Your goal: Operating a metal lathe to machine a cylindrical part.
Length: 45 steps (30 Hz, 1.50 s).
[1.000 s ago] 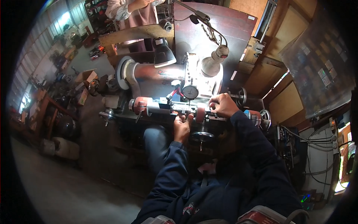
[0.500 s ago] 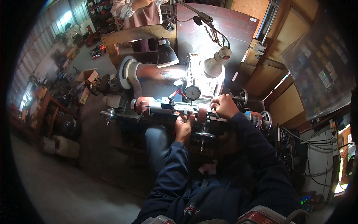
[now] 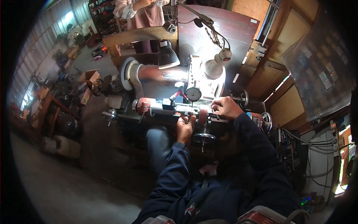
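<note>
A grinding machine with red end housings lies before me. Along its front runs a shiny metal part (image 3: 189,110), partly lost in glare. My left hand (image 3: 184,130) grips this part from below, with thumb and fingers curled up against it. Just above stands a round dial indicator (image 3: 193,94), its stem pointing down at the metal. To the right of a red collar (image 3: 203,116), my right hand (image 3: 228,108) is closed, thumb and forefinger pinched together; what they hold is hidden. Red clamp-like fittings (image 3: 177,93) sit left of the dial.
A lit work lamp (image 3: 214,68) hangs close behind the dial. A chrome handwheel (image 3: 204,138) juts out below my left hand, and another handwheel (image 3: 266,121) is at the right end. Across the machine stands another person (image 3: 144,18). A plastic-covered panel (image 3: 320,71) hangs at right.
My right hand has turned slightly, and its thumb and forefinger show more plainly now. My left hand stays on the metal part. The whole view has shifted a little.
</note>
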Motion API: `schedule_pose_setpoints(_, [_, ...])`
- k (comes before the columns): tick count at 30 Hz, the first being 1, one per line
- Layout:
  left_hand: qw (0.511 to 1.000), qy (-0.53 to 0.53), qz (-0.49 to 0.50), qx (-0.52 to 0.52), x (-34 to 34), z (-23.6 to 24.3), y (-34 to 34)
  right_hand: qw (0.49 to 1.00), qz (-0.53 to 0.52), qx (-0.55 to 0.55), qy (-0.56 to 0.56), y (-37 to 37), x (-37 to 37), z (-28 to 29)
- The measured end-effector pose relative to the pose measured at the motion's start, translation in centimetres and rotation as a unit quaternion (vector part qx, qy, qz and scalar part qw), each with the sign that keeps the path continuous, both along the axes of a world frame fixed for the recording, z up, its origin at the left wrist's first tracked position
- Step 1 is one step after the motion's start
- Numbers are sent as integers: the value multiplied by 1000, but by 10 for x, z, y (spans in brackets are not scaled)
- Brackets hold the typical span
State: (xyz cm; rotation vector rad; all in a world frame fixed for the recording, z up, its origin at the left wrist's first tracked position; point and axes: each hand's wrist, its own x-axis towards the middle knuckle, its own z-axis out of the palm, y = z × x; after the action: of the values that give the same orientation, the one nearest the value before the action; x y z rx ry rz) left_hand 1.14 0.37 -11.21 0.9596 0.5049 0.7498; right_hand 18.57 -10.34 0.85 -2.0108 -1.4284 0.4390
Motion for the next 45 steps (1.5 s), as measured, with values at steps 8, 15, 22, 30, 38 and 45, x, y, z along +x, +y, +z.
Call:
schedule_pose_setpoints(8, [999, -32, -8, -5, 0, -2, -2, 952, -161, 256, -45, -49, -19, 32])
schedule_pose_setpoints(15, [991, 94, 44, 87, 1, -4, 3, 890, -392, 106, -208, -194, 76, 18])
schedule_pose_setpoints(22, [971, 155, 103, 150, -6, -8, 5, 922, -380, -75, -16, -297, 89, -67])
schedule_pose_setpoints(30, [991, 102, 83, 13, -18, 21, -3, 935, -309, 78, 153, -301, 81, -53])
schedule_pose_setpoints(38, [994, 66, 78, -40, -19, 15, -1, 901, -362, 214, 105, -263, 95, -43])
schedule_pose_setpoints(45, [992, 77, 89, -53, -18, 17, -3, 918, -358, 159, 69, -247, 136, -60])
